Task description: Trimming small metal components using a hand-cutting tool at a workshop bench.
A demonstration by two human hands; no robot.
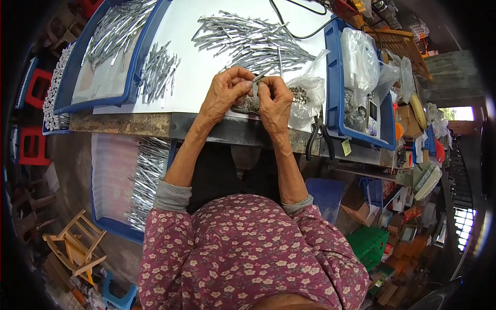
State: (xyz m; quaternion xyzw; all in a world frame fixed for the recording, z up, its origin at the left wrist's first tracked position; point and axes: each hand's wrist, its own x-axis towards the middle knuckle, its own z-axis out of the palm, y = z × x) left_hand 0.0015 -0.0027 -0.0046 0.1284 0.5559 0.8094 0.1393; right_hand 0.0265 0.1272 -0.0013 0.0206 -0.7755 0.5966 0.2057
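Observation:
Over the table's front edge, my left hand [225, 94] and my right hand [275, 105] meet, fingertips pinched together on a small metal strip [260, 77]. Its far end points away from me; the fingers hide much of it. Below the hands lies a heap of small metal parts [247, 106], partly covered by them. Beside my right hand a clear plastic bag [315, 82] holds more small metal pieces [300, 94]. Beyond my hands spreads a large loose pile of silvery metal strips [250, 39]. A smaller bunch of strips [158, 72] lies to the left.
Black-handled pliers [319, 137] hang over the front edge at right. A blue tray [335, 98] with bags stands right; another blue tray [132, 85] with strips stands left. Below left, a blue-rimmed tray [119, 230] holds more strips, near a wooden stool [77, 245].

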